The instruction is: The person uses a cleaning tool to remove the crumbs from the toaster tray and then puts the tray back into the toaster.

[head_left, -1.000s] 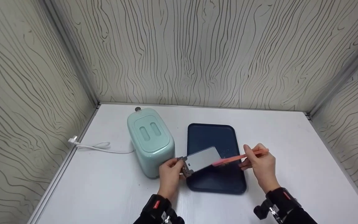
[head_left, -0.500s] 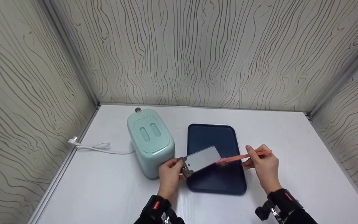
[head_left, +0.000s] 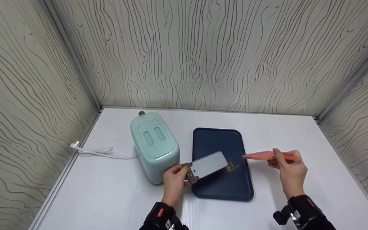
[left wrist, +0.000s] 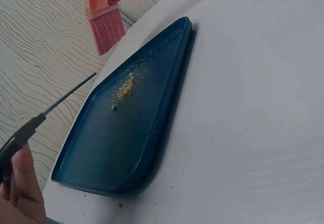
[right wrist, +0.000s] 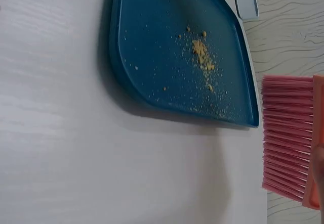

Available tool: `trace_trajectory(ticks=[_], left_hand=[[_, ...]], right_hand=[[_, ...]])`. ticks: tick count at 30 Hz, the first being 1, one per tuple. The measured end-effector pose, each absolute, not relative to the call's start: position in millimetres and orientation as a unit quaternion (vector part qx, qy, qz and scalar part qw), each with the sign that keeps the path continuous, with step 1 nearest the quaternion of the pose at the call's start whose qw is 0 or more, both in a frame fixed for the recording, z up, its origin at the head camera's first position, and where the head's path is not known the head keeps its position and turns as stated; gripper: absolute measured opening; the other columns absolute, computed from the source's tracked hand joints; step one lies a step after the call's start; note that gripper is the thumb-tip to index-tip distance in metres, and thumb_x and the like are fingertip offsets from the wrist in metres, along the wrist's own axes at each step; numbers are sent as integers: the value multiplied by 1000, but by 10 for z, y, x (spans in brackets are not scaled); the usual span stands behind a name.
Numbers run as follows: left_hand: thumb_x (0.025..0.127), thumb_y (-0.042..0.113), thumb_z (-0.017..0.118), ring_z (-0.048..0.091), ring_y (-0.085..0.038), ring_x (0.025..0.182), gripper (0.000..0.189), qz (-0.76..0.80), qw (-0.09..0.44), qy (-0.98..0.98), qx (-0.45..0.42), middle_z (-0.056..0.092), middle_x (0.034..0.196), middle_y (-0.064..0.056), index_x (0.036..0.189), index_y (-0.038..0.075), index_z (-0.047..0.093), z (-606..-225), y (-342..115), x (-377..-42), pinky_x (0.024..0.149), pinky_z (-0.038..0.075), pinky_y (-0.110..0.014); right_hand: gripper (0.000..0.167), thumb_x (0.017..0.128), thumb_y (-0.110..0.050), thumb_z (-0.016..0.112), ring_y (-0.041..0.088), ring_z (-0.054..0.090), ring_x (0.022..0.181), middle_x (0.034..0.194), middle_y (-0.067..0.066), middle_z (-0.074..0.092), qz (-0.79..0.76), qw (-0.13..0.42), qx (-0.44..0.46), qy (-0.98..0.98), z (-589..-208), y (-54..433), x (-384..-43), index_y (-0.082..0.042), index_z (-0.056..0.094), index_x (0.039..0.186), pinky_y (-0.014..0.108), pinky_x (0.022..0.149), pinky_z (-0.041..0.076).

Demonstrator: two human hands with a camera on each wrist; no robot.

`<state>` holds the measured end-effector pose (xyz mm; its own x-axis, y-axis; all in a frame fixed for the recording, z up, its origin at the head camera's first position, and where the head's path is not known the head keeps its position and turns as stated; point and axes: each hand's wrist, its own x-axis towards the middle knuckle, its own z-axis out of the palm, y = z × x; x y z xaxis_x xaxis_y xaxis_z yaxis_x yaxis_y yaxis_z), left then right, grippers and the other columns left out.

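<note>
My left hand [head_left: 173, 183] pinches the dark end of a flat silver toaster crumb tray [head_left: 210, 164], held at a slant over a navy serving tray [head_left: 216, 140]. In the left wrist view the crumb tray [left wrist: 68, 93] shows edge-on, raised above the serving tray. Yellowish crumbs [left wrist: 125, 88] lie in a small heap on the serving tray, with finer bits scattered around. My right hand [head_left: 292, 172] grips a small orange brush [head_left: 260, 155] by its handle. Its pink bristles [right wrist: 287, 133] stand off the serving tray's right edge, away from the crumb tray.
A mint-green toaster [head_left: 153, 140] stands left of the serving tray, close by my left hand. Its white cord [head_left: 107, 154] runs left to a plug [head_left: 74, 144] at the table edge. A few stray crumbs [left wrist: 120, 205] dot the white table. Patterned panels enclose the back and sides.
My right hand has moved right with the brush, off the crumb tray and past the serving tray's edge, uncovering the crumb heap. The left hand and crumb tray have barely moved.
</note>
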<state>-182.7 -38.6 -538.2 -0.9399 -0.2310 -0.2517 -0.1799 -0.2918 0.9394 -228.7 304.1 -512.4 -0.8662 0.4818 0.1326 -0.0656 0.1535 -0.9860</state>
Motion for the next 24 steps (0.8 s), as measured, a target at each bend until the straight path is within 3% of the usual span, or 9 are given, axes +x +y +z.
trace_trajectory(ticks=[8, 16, 20, 24], left_hand=[[92, 9, 67, 63, -16, 70, 23, -791, 16, -587, 173, 66, 88, -9, 109, -6, 71, -5385, -374, -1817, 55, 53, -26], [92, 10, 68, 62, -16, 75, 25, -794, 11, -582, 177, 66, 91, -9, 111, -6, 70, -5393, -372, -1814, 56, 53, -27], [92, 10, 68, 62, -16, 74, 23, -794, 9, -581, 178, 66, 90, -9, 109, -6, 71, -5393, -365, -1818, 55, 53, -26], [92, 10, 68, 63, -16, 75, 23, -792, 5, -584, 179, 66, 90, -9, 109, -5, 71, -5401, -359, -1822, 55, 53, -26]], right_hand=[[39, 88, -33, 80, -3, 71, 73, 87, -9, 67, 601, 222, -216, -737, -5213, 3334, -2284, -8, 52, 100, 15, 70, 56], [44, 89, -47, 75, -8, 68, 76, 87, -14, 63, 556, 198, -281, -757, -5374, 3553, -2237, -14, 52, 106, 10, 70, 54], [42, 91, -48, 73, -10, 66, 71, 82, -20, 61, 543, 211, -285, -761, -5435, 3598, -2191, -15, 54, 109, 7, 66, 52], [38, 95, -46, 68, -7, 67, 74, 86, -17, 62, 545, 216, -274, -762, -5461, 3616, -2147, -14, 55, 112, 7, 67, 52]])
